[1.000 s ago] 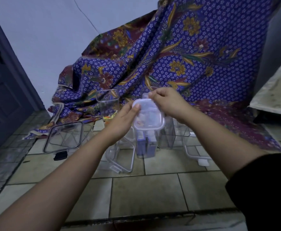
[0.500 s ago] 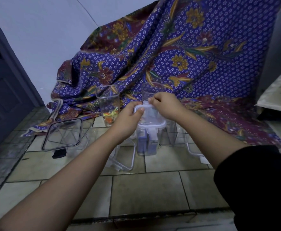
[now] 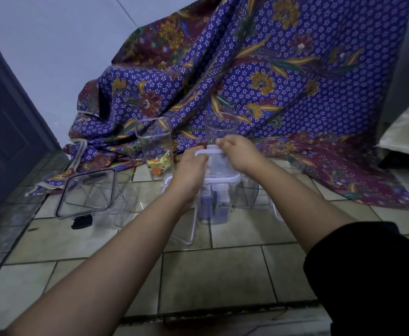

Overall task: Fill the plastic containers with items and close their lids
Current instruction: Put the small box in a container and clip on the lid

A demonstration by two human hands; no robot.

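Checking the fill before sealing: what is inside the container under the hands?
Through the clear wall of the container, blue box-like items show. The lid, left hand and right hand cover its upper part, hiding anything there.

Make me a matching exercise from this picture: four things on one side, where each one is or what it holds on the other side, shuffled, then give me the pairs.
Things
1. white-rimmed lid
2. tall container
3. black-rimmed lid
4. patterned cloth

Place or state
a. holds colourful items
b. draped at the back
c. gripped by the left hand and the right hand
d. farthest left of the four

Pairs: 1-c, 2-a, 3-d, 4-b
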